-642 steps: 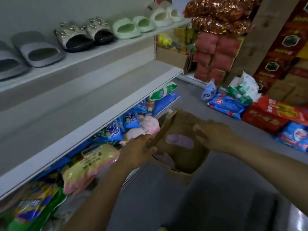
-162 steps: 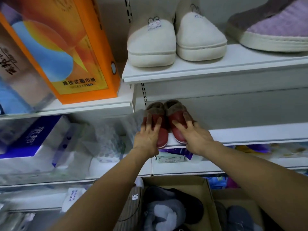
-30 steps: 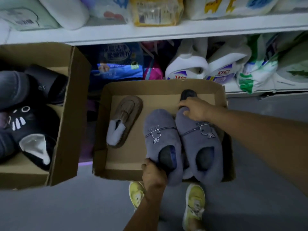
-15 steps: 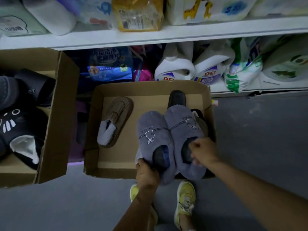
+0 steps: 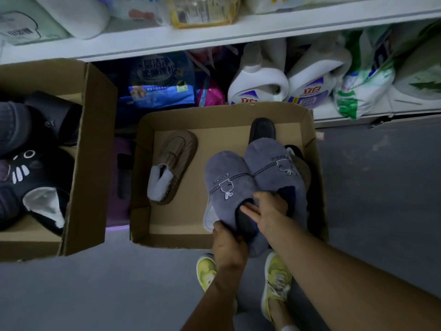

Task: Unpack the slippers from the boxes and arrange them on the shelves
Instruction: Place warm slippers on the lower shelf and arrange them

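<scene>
A pair of grey plush slippers with a small bear motif lies over the near right part of an open cardboard box point(image 5: 143, 163) on the floor. My left hand point(image 5: 229, 242) grips the heel of the left grey slipper point(image 5: 226, 180). My right hand point(image 5: 267, 211) holds the right grey slipper point(image 5: 274, 166) at its opening, fingers reaching across to the left one. A single brown slipper with pale lining point(image 5: 171, 163) lies in the box to the left. A black slipper point(image 5: 262, 127) shows behind the grey pair.
A second cardboard box point(image 5: 90, 163) at the left holds dark slippers with a cat face. A white shelf edge point(image 5: 214, 37) runs above. Under it stand detergent bottles point(image 5: 260, 80) and blue packets point(image 5: 162, 82). My yellow shoes point(image 5: 274, 275) stand on the grey floor.
My right hand has slid left from the right slipper's heel onto both slipper openings. The left hand keeps its hold on the left slipper's heel.
</scene>
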Demonstrator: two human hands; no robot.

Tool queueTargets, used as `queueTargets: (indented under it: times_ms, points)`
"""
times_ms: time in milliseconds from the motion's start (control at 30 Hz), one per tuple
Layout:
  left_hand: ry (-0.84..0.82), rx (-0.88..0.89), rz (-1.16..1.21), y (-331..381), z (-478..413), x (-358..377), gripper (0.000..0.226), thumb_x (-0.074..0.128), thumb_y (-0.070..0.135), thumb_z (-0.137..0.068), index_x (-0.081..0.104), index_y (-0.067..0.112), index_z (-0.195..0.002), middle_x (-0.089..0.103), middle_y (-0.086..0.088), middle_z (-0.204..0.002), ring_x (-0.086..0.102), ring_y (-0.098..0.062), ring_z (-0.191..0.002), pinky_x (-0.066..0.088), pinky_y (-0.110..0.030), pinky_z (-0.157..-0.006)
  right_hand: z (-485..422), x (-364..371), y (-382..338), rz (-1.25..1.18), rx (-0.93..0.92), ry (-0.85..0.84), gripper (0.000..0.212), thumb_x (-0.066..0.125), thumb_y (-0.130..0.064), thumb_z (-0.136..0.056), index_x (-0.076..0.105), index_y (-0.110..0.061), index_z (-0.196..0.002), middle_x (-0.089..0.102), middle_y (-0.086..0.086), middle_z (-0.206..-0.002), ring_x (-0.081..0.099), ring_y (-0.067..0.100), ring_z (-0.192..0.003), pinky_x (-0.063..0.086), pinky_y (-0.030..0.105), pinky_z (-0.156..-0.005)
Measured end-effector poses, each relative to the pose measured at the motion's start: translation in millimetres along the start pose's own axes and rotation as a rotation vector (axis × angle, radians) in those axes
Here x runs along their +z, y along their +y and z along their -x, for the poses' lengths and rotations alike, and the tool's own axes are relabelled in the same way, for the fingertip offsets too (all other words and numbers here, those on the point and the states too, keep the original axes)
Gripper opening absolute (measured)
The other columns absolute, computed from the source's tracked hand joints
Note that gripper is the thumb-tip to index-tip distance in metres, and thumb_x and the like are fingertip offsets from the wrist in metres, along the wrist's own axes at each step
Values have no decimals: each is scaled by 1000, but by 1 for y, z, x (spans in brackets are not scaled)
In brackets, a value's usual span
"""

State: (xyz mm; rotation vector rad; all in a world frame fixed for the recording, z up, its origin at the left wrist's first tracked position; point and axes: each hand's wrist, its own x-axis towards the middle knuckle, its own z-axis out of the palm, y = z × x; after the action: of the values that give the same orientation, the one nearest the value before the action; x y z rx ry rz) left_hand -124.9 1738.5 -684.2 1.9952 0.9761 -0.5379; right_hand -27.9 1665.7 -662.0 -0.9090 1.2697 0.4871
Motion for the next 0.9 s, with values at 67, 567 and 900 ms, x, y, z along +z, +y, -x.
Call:
queueTargets:
  times_ms: [67, 567, 900]
  points:
    - [4, 36, -25, -3, 1, 0, 24, 53, 1, -79, 42, 6, -99, 55, -20, -108, 55, -39, -97, 42, -38, -76, 1, 5, -1, -93, 37, -11, 38, 56, -1, -86, 56, -5, -124, 63, 16, -102, 63, 34, -89, 58, 43, -56]
    - [135, 0, 433, 30, -16, -95, 40, 44, 34, -99, 44, 18, -136, 52, -2, -127, 53, -24, -116, 44, -47, -101, 68, 9, -47, 107, -146, -82, 7, 59, -15, -93, 63, -15, -98, 65, 4, -97, 61, 17, -76, 51, 34, -61]
    - [-200, 166, 593, 144, 34, -191, 53, 65, 40, -86, 52, 20, -133, 63, -6, -125, 60, -23, -112, 51, -42, -95, 176, -17, -116, 799, -396, -307, 12, 61, -17, -92, 62, -20, -80, 66, 3, -85, 62, 22, -82, 48, 30, -72]
